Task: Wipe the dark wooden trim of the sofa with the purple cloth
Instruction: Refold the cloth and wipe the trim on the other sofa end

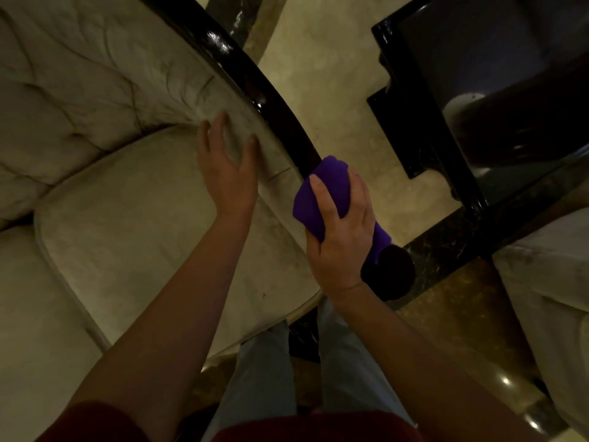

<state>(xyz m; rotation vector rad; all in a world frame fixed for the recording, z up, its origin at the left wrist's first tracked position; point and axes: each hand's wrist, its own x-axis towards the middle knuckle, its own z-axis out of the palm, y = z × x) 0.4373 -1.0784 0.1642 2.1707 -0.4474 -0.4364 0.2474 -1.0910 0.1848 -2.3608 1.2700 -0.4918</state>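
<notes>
The sofa's dark glossy wooden trim (255, 81) runs diagonally from the top centre down to a round end knob (395, 272). My right hand (341, 231) is closed around the purple cloth (328, 183), which is wrapped over the trim just above that knob. The cloth hides the stretch of wood beneath it. My left hand (228, 167) rests flat with fingers spread on the cream padded arm (223, 100) of the sofa, just left of the trim.
The cream seat cushion (143, 224) fills the left. A dark glossy side table (462, 106) stands to the right across a strip of beige marble floor (334, 90). Another cream upholstered piece (554, 282) sits at the right edge. My legs are below.
</notes>
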